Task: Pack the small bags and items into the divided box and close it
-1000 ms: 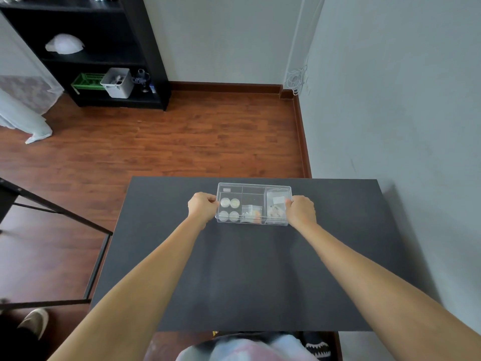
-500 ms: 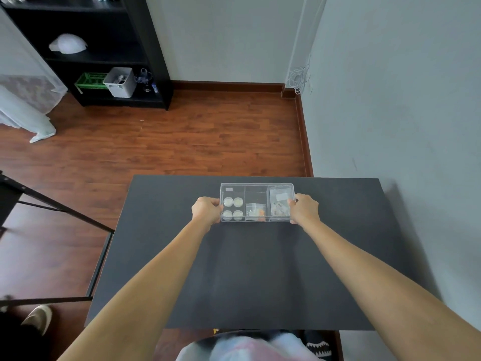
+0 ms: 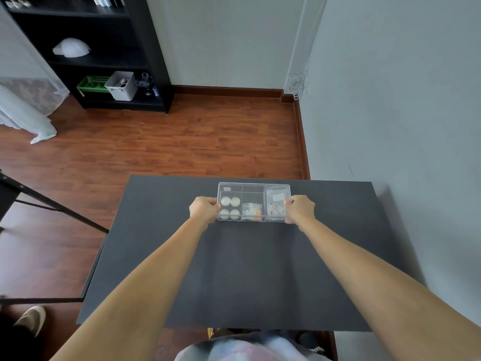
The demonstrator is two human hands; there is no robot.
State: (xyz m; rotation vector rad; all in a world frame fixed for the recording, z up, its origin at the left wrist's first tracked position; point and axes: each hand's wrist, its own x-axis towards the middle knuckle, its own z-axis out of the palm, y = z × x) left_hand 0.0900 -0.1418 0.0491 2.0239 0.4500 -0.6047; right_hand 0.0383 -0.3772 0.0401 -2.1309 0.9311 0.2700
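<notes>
the clear divided box point(image 3: 253, 201) sits near the far edge of the dark table point(image 3: 234, 269). the left hand point(image 3: 204, 211) grips its left end and the right hand point(image 3: 299, 209) grips its right end, fingers curled tight on the box. holding both ends keeps it level, so the four round white things point(image 3: 230, 208) and the small bags point(image 3: 276, 203) stay in their own parts. i think the lid is on, and packing looks almost done.

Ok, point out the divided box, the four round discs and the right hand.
divided box point(image 3: 253, 187): head view, far rim.
round discs point(image 3: 235, 201): head view, far-right disc's face.
right hand point(image 3: 300, 208): head view, back of hand.
</notes>
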